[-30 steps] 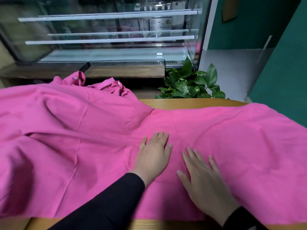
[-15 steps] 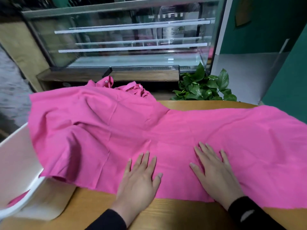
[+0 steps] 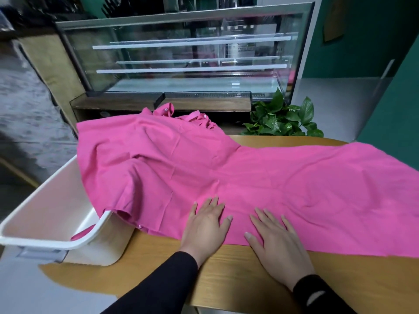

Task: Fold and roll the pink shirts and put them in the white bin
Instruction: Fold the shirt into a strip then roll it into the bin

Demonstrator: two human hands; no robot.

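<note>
- The white plastic bin [image 3: 45, 214] at the wooden table's [image 3: 238, 275] left end holds pink fabric [image 3: 82, 233].
- The pink cotton shirt [image 3: 226, 175] drapes over table and bin rim.
- The left hand [image 3: 205, 227] and right hand [image 3: 275, 243] press its near hem, fingers spread flat.

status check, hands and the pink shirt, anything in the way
Left hand and right hand flat, pressing the near edge of the pink cloth shirt. Shirt spread unfolded on wooden table; its left end drapes over white plastic bin, covering part of the opening.

One pink shirt [image 3: 226, 173], one white bin [image 3: 52, 214], two hands, one potted plant [image 3: 281, 118] and one display case [image 3: 186, 55] are sitting in view
</note>
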